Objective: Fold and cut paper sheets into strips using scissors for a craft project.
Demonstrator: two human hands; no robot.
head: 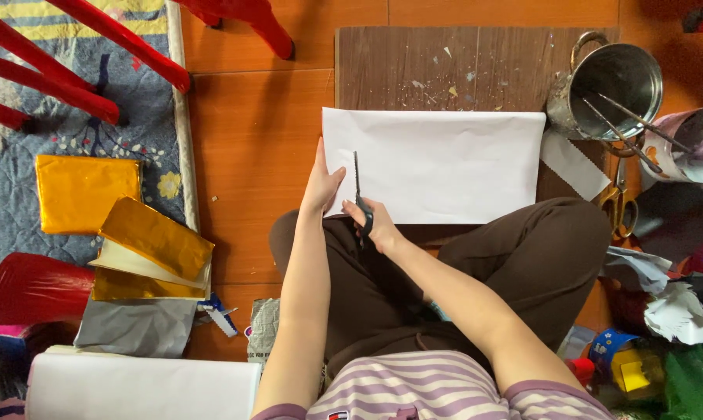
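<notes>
— Scissors (358,190) stand closed in our right hand (372,225), at seven o'clock on the white paper (445,163).
— Left hand (320,183) pins the nine o'clock edge flat, just beside them — a slip could nick it.

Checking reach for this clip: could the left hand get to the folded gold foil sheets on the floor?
Probably yes: the left hand only steadies the white paper sheet, and bare floor lies between it and the gold foil sheets.
</notes>
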